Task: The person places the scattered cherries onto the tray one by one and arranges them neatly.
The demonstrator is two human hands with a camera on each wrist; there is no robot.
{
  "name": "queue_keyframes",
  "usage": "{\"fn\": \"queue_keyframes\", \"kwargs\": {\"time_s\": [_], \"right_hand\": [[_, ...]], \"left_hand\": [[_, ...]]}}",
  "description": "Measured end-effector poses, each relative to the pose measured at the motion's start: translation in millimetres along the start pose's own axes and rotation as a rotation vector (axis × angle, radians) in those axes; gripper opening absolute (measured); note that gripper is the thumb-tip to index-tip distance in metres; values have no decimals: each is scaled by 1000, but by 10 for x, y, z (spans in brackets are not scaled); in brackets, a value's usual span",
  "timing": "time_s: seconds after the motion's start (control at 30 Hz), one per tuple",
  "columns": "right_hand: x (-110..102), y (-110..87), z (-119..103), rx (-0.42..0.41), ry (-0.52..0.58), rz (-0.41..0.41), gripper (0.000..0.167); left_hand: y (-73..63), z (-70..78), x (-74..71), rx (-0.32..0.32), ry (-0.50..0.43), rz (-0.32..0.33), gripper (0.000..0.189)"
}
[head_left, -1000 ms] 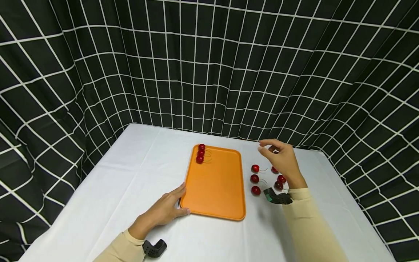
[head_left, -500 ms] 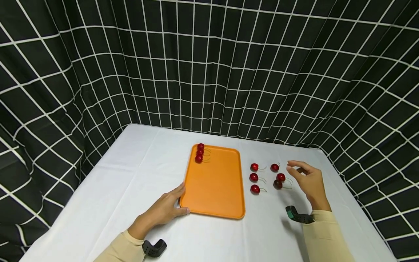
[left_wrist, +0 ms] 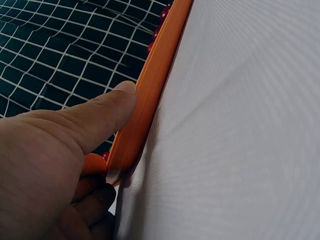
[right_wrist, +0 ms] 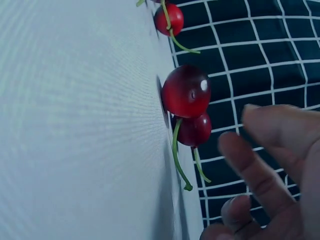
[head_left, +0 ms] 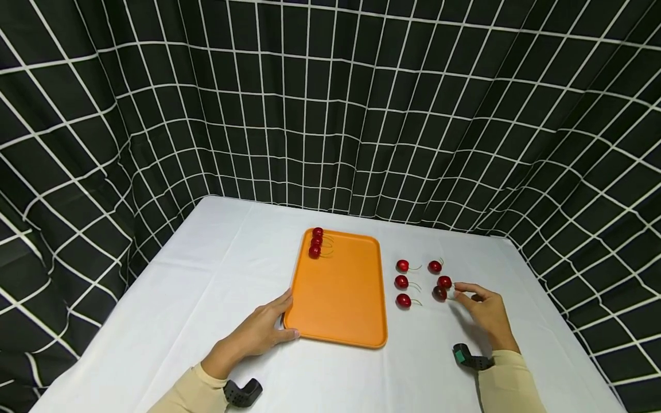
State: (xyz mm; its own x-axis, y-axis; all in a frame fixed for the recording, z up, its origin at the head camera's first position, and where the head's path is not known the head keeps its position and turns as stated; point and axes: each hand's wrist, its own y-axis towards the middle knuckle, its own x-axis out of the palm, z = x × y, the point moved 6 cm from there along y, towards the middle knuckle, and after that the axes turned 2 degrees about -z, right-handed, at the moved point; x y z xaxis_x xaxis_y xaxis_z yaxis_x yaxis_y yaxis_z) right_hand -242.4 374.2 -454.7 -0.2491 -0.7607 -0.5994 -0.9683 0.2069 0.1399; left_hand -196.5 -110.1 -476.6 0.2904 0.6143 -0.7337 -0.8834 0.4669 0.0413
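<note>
My left hand (head_left: 255, 332) rests against the near left corner of an orange tray (head_left: 343, 292), its thumb (left_wrist: 112, 105) on the tray's near side. Three red cherries (head_left: 315, 242) with stems sit in a column at the tray's far left. Over on the right, my right hand (head_left: 489, 314) hovers at the stems of two cherries, a dark one (head_left: 439, 293) and a redder one (head_left: 444, 281). In the right wrist view, thumb and forefinger are parted beside the dark cherry (right_wrist: 186, 95), with nothing between them.
Three more cherries (head_left: 401, 281) lie in a column just right of the tray. Another single cherry (head_left: 435, 266) lies farther back. White cloth (head_left: 222, 275) covers the table; a black curtain (head_left: 330, 115) with white grid lines stands behind and at both sides.
My right hand has moved right from above the back cherries, then lowered toward the dark cherry's stem. The left hand and the tray have stayed put.
</note>
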Motion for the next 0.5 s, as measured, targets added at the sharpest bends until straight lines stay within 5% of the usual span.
{"fn": "queue_keyframes", "kwargs": {"time_s": [0.5], "right_hand": [[174, 25, 81, -123, -264, -106, 28]], "left_hand": [[-2, 4, -1, 11, 5, -8, 82]]}}
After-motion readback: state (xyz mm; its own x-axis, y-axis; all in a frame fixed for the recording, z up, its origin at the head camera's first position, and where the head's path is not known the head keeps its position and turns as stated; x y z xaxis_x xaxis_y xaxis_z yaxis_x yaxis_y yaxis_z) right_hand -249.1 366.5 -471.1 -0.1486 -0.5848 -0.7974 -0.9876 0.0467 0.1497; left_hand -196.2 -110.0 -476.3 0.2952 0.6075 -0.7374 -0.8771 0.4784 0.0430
